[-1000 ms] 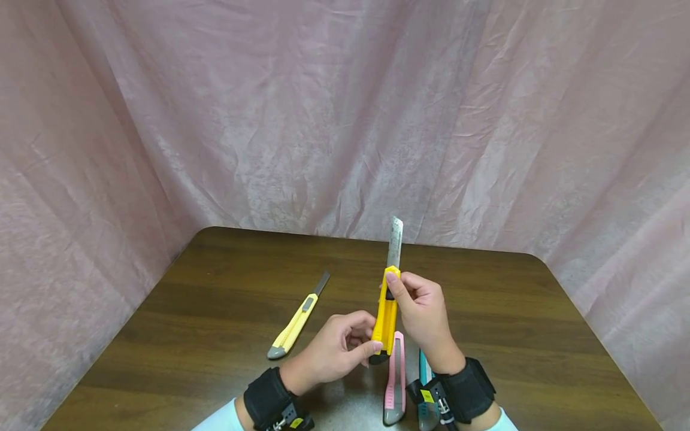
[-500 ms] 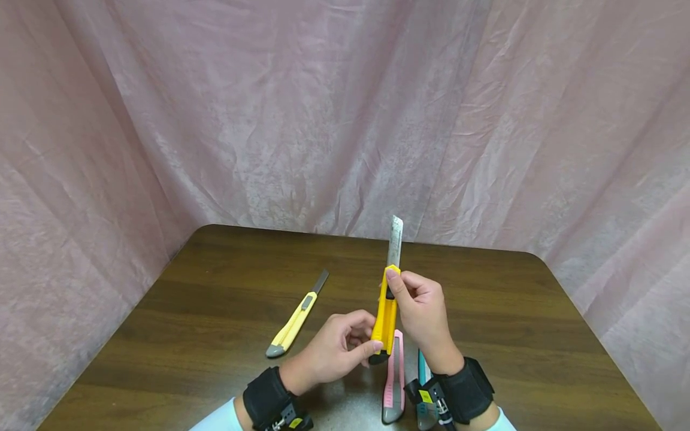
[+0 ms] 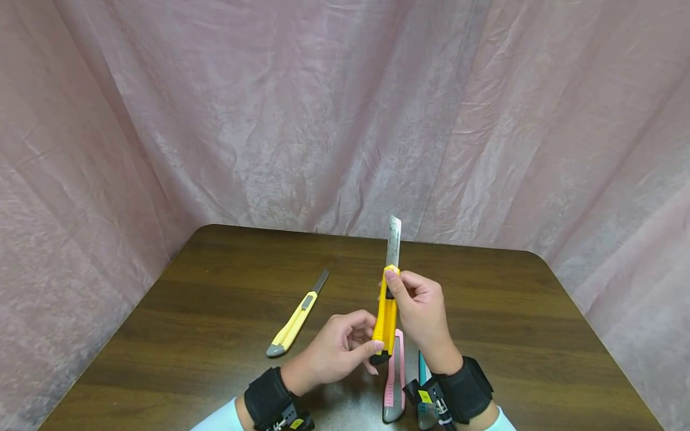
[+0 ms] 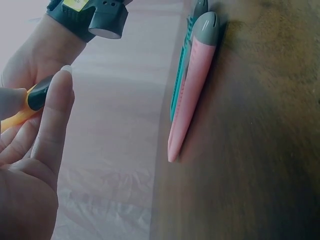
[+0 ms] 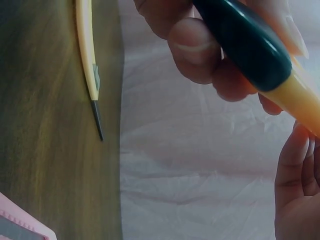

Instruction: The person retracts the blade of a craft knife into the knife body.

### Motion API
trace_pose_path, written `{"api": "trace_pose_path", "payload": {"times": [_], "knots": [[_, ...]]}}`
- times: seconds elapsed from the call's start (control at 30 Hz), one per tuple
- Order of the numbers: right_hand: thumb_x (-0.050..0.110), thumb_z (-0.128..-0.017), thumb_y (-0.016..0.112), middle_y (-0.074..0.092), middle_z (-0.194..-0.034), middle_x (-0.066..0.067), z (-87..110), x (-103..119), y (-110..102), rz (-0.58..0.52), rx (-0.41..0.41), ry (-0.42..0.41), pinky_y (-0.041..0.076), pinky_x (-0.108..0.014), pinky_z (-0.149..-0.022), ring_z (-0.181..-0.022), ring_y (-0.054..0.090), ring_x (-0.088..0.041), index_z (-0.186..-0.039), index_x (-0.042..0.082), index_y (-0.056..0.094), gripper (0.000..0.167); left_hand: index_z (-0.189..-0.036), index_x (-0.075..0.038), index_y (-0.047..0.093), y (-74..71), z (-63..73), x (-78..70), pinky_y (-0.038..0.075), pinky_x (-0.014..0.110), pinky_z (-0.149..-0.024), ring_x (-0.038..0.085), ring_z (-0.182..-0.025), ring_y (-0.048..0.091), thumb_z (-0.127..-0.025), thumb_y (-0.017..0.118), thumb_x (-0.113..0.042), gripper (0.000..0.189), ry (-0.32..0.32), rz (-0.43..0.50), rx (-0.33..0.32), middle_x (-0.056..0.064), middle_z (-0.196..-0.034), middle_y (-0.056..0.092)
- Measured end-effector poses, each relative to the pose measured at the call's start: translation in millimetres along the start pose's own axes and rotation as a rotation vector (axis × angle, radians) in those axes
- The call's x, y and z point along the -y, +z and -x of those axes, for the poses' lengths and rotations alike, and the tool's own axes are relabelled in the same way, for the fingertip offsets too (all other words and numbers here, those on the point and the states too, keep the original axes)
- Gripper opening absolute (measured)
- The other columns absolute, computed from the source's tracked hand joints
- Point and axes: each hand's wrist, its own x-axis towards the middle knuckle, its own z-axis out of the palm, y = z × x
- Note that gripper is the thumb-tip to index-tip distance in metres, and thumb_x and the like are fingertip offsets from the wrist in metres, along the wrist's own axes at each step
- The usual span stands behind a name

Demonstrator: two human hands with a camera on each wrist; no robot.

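Over the table, both hands hold a yellow box cutter [image 3: 386, 317] nearly upright, its long blade [image 3: 394, 242] extended and pointing away. My right hand [image 3: 427, 308] pinches the upper body, thumb by the dark slider. Down at the black end cap [image 5: 250, 45], my left hand [image 3: 339, 350] pinches the cutter between thumb and fingers. Below the hands lies a pink box cutter [image 4: 195, 85], beside a teal one [image 3: 423, 366] partly hidden by the right wrist strap. A pale yellow box cutter [image 3: 293, 326] with its blade out lies left of the left hand.
The brown wooden table [image 3: 215, 287] has rounded far corners. Behind it hangs a pink curtain [image 3: 334, 120], also along both sides. Each wrist wears a black strap [image 3: 271, 398] with a small camera.
A left fingertip shows slightly further out below the cutter's black end. Otherwise both hands, the held cutter and the cutters on the table stay almost the same.
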Motion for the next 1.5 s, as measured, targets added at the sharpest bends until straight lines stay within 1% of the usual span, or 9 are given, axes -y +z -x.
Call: {"api": "trace_pose_path", "payload": {"times": [0.23,0.4,0.6,0.7,0.83,1.07,1.23,1.37,1.5], "knots": [[0.012,-0.102,0.064,0.071,-0.076,-0.013,-0.6,0.4,0.4,-0.015,0.012,0.0,0.056,-0.024,-0.052,-0.061,0.061,-0.016,-0.085,0.003,0.075,0.021,-0.118,0.005,0.059,-0.3,0.3,-1.9,0.064,0.053,-0.058,0.038,-0.075,0.073,-0.099,0.066,-0.005,0.022,0.012,-0.005,0.003,0.03,-0.097,0.071],[0.01,-0.101,0.064,0.07,-0.075,-0.011,-0.8,-0.2,1.9,-0.031,0.023,-0.001,0.058,-0.025,-0.054,-0.062,0.061,-0.016,-0.089,0.002,0.074,0.018,-0.118,0.006,0.059,-1.6,0.6,-3.1,0.064,0.055,-0.059,0.046,-0.075,0.071,-0.099,0.067,-0.004,0.023,0.01,-0.003,-0.005,0.03,-0.097,0.07],[0.012,-0.103,0.063,0.069,-0.074,-0.009,-0.6,-1.3,3.6,-0.047,0.003,0.018,0.059,-0.026,-0.053,-0.061,0.062,-0.016,-0.089,0.002,0.074,0.02,-0.118,0.006,0.059,-2.6,0.3,-4.1,0.064,0.055,-0.058,0.035,-0.073,0.074,-0.099,0.066,-0.005,0.022,0.012,-0.007,-0.005,0.03,-0.097,0.07],[0.014,-0.102,0.065,0.063,-0.066,-0.006,-0.7,-1.8,3.6,-0.026,-0.028,0.024,0.051,-0.022,-0.048,-0.056,0.056,-0.014,-0.081,0.003,0.073,0.025,-0.117,0.006,0.059,-3.0,0.2,-4.4,0.064,0.054,-0.058,0.031,-0.072,0.074,-0.1,0.066,-0.005,0.022,0.012,-0.012,-0.006,0.03,-0.097,0.07],[0.015,-0.1,0.067,0.046,-0.056,-0.003,-0.5,-1.6,3.1,0.011,-0.056,0.02,0.033,-0.02,-0.04,-0.05,0.041,-0.011,-0.066,0.006,0.067,0.035,-0.117,0.005,0.059,-3.3,0.0,-5.3,0.064,0.054,-0.058,0.025,-0.069,0.074,-0.099,0.066,-0.005,0.022,0.0,-0.02,-0.015,0.029,-0.097,0.07],[0.014,-0.101,0.067,0.049,-0.059,-0.002,-0.6,-0.1,3.4,-0.002,-0.033,0.017,0.036,-0.02,-0.04,-0.051,0.043,-0.011,-0.07,0.005,0.068,0.032,-0.118,0.005,0.059,-3.4,-0.3,-6.7,0.063,0.056,-0.059,0.045,-0.072,0.07,-0.098,0.068,-0.005,0.024,-0.023,-0.015,-0.02,0.029,-0.098,0.07],[0.013,-0.1,0.067,0.057,-0.066,-0.004,0.0,0.2,4.6,0.001,-0.027,0.019,0.045,-0.021,-0.045,-0.056,0.05,-0.013,-0.082,0.004,0.075,0.022,-0.118,0.005,0.059,-3.9,-0.9,-7.0,0.063,0.058,-0.059,0.048,-0.072,0.07,-0.098,0.067,-0.005,0.023,-0.024,-0.01,-0.026,0.029,-0.097,0.069],[0.013,-0.1,0.068,0.055,-0.065,-0.004,-0.4,0.2,5.6,0.005,-0.032,0.019,0.044,-0.021,-0.045,-0.056,0.049,-0.013,-0.082,0.004,0.074,0.021,-0.117,0.005,0.059,-4.2,-1.3,-7.4,0.062,0.058,-0.059,0.042,-0.07,0.071,-0.099,0.067,-0.005,0.023,-0.026,-0.009,-0.031,0.029,-0.096,0.069],[0.016,-0.1,0.067,0.051,-0.062,-0.003,-0.8,-1.0,5.4,0.017,-0.05,0.034,0.04,-0.021,-0.044,-0.055,0.046,-0.014,-0.08,0.004,0.074,0.024,-0.117,0.005,0.059,-4.3,-1.6,-7.6,0.062,0.058,-0.059,0.027,-0.067,0.074,-0.099,0.067,-0.006,0.022,-0.029,-0.013,-0.033,0.029,-0.096,0.069]]}}
